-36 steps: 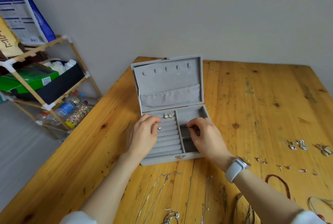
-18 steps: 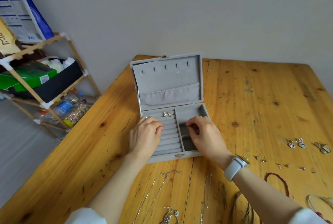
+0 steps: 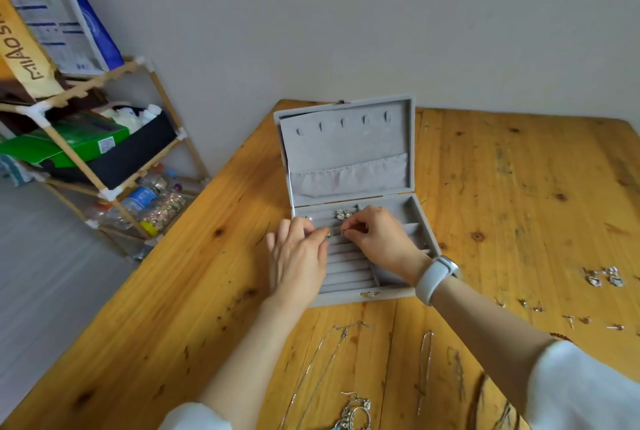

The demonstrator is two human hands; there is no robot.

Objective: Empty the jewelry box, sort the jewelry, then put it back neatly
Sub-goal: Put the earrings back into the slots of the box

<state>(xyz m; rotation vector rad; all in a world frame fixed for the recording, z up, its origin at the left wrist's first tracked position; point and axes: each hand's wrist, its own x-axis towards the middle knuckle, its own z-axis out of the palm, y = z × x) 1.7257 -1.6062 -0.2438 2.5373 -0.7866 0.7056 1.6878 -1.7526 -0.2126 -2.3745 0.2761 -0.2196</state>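
A grey velvet jewelry box [image 3: 346, 152] stands with its lid up on the wooden table [image 3: 502, 187]. Its left side has ring rolls; a sparkly pair of earrings [image 3: 343, 214] sits in the top roll. My left hand [image 3: 298, 256] rests on the ring rolls, fingertips holding a small stud [image 3: 327, 234]. My right hand [image 3: 381, 239] reaches over from the right and pinches a small ring-like piece [image 3: 343, 231] beside it. Silver necklaces [image 3: 325, 353] lie in front of the box.
Small earrings [image 3: 604, 279] and studs [image 3: 571, 318] are spread at the table's right. A chunky silver piece [image 3: 355, 412] lies at the near edge. A wooden shelf [image 3: 104, 159] with boxes and bottles stands left of the table.
My right hand has moved left from the box's right compartment to the ring rolls, meeting my left hand's fingertips. My left hand has stayed over the rolls.
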